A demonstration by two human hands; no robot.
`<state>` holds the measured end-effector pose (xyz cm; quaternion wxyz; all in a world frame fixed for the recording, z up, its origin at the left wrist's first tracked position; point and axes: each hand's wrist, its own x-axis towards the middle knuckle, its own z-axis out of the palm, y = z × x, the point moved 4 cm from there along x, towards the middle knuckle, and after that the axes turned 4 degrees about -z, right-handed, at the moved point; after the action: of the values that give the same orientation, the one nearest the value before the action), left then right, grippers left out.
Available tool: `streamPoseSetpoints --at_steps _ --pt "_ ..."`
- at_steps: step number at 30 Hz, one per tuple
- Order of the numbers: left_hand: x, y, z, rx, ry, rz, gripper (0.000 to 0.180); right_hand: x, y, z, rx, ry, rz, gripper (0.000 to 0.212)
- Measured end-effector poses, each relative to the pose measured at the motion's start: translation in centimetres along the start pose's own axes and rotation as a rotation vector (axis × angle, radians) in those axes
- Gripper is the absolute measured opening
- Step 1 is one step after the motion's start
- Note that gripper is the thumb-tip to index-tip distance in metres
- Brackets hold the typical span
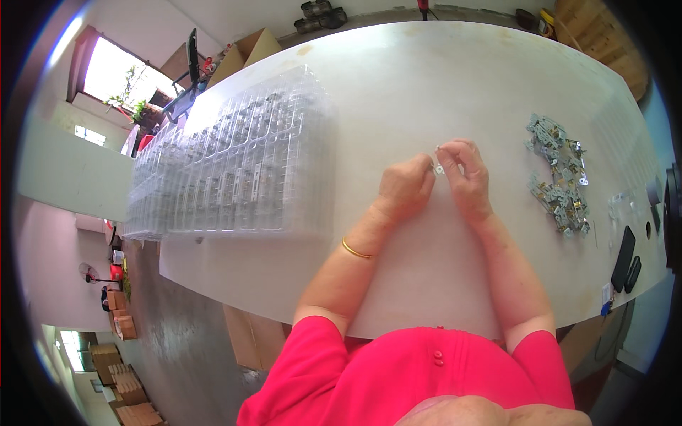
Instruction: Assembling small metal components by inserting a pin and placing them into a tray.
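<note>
My left hand (407, 187) and my right hand (465, 177) meet above the middle of the white table, fingers closed in a pinch. Between their fingertips is a small silvery metal part (440, 170), mostly covered by the fingers, so its full shape does not show. A small pale tip also shows at the right hand's forefinger. To the right lies a loose heap of small metal fittings (561, 177), silver with brass-coloured bits. On the left stands a stack of clear plastic compartment trays (295, 177), whose cells hold similar-looking metal pieces.
The white table (419, 78) has a curved-looking edge. At its right lie a black flat object (624, 248), a smaller black item (633, 275) and some clear plastic pieces (621, 206). An open cardboard box (257, 47) stands beyond the trays; another box (252, 337) sits below the near edge.
</note>
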<state>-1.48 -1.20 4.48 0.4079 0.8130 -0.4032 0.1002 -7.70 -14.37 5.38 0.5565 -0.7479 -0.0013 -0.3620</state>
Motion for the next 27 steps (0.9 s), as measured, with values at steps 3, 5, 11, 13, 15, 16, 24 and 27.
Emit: streamPoseSetpoints --at_steps 3,5,11,13,15,16,24,27 --pt "0.3 -1.2 -0.1 -0.273 -0.006 -0.215 0.011 -0.1 1.8 0.0 0.220 0.126 0.129 0.008" --pt "0.2 -2.4 -0.6 -0.499 -0.047 -0.415 0.014 -0.1 1.4 0.1 0.269 0.087 0.257 0.010" --pt "0.3 -2.5 -0.9 -0.917 -0.110 -0.668 0.022 -0.5 1.3 0.4 0.142 -0.066 0.353 0.011" --pt "0.3 -2.4 -0.9 -0.918 -0.111 -0.670 0.022 -0.6 1.2 0.8 0.114 -0.096 0.323 0.011" --pt "0.2 -2.4 -0.9 -0.919 -0.111 -0.670 0.022 -0.6 1.2 0.8 0.096 -0.092 0.303 0.011" --pt "0.2 -2.4 -0.8 -0.909 -0.120 -0.665 0.022 -0.6 1.3 0.8 0.094 -0.091 0.304 0.011" --pt "0.2 -2.6 -0.6 -0.776 -0.130 -0.561 0.020 -0.6 1.3 0.6 -0.009 -0.138 0.297 0.010" --pt "0.3 -2.6 -0.6 -0.608 -0.038 -0.434 0.018 -0.6 1.3 0.8 0.015 -0.151 0.254 0.011"
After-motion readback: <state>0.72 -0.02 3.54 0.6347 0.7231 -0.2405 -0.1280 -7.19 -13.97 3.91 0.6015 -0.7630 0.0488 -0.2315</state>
